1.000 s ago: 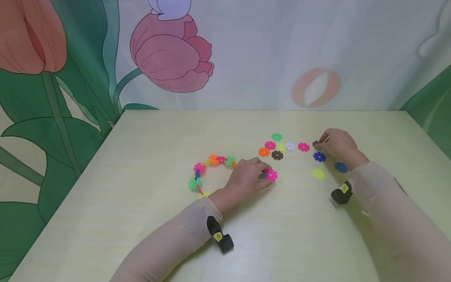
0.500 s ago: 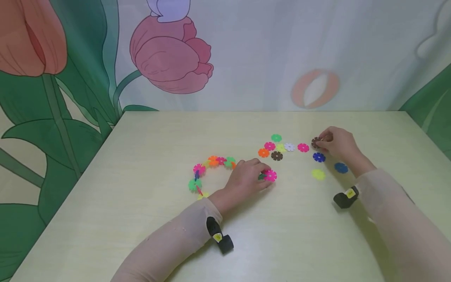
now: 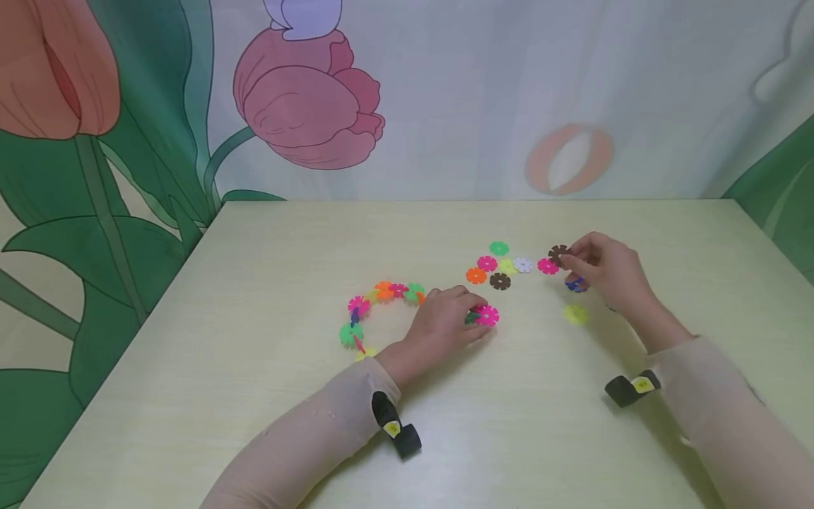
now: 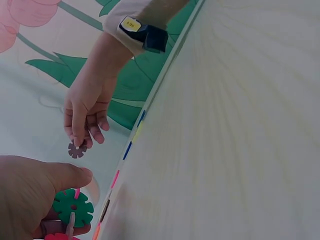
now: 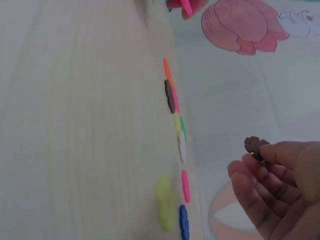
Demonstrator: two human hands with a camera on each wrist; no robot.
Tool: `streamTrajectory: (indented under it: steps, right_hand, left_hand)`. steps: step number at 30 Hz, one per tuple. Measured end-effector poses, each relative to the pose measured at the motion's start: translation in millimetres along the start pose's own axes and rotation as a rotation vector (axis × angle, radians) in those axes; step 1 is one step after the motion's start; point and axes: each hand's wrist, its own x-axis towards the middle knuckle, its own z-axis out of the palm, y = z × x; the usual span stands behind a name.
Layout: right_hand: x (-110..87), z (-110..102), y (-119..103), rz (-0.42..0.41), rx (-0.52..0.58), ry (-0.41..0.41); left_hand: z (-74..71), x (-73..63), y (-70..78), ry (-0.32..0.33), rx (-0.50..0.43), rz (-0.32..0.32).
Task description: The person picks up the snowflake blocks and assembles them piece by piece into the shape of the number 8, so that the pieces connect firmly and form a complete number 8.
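Note:
My left hand (image 3: 445, 318) grips the end of a chain of interlocked plastic snowflake discs (image 3: 350, 334), which curves round to its left. At that end a pink disc (image 3: 487, 315) sticks out past the fingertips, joined to a green disc (image 4: 73, 207) seen close up in the left wrist view. Between thumb and forefinger my right hand (image 3: 607, 272) pinches a brown snowflake disc (image 3: 558, 255), raised off the table in both wrist views. In the head view this disc overlaps a loose pink disc (image 3: 547, 266). Part of the chain is hidden behind my left hand and forearm.
Loose discs lie flat between and beyond the hands: orange (image 3: 475, 276), brown (image 3: 499, 281), white (image 3: 523, 265), green (image 3: 499, 248) and others. A blue disc (image 3: 576, 285) and a yellow one (image 3: 575, 314) lie by the right hand. A flower-print curtain (image 3: 445, 99) hangs behind the table (image 3: 254, 424).
My right hand has lifted the brown disc from beside the blue one and brought it slightly left, now covering the second blue disc. The left hand stays in place with the chain.

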Motion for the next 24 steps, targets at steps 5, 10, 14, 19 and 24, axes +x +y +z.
streamTrajectory:
  steps: [5, 10, 14, 19, 24]
  right_hand:
    - [-19.3, 13, -16, -0.064, 0.022, -0.012]
    - [-36.9, 28, -29, -0.126, -0.009, -0.021]
    - [-45.3, 39, -35, -0.175, -0.025, -0.030]
    - [-50.4, 48, -39, -0.246, -0.081, -0.028]
    - [-54.5, 57, -41, -0.309, -0.157, -0.032]
  left_hand:
    - [-1.3, 0.2, 0.4, -0.003, -0.014, -0.001]
    - [-3.2, 0.9, 0.2, -0.005, -0.025, 0.002]
    - [-3.6, 1.2, -0.6, 0.002, -0.027, 0.004]
    - [-2.3, 1.0, -1.7, 0.013, -0.037, 0.000]
    - [-2.1, 0.3, -2.2, 0.025, -0.027, -0.003]
